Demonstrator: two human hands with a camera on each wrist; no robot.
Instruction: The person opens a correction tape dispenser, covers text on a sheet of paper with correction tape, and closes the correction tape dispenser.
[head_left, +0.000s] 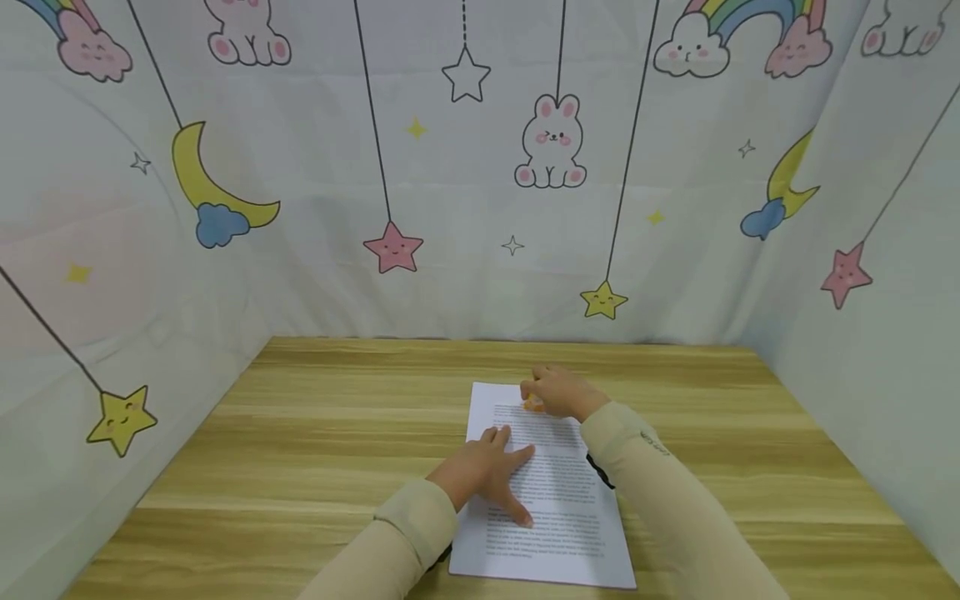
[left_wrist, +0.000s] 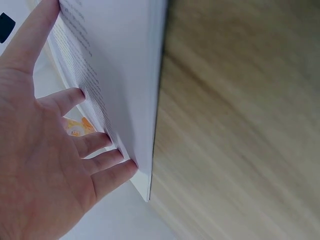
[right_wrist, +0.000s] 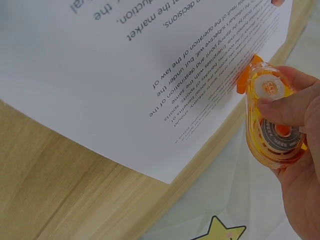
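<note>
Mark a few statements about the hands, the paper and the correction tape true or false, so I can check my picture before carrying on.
1. The right hand holds an orange correction tape. True.
2. The left hand is clenched into a fist. False: its fingers are spread, touching the printed paper.
3. The printed paper lies on the wooden table. True.
4. The correction tape is at the end of the page nearest the person. False: it is at the far end, by the upper lines of text.
5. A white rabbit is pictured on the backdrop. True.
</note>
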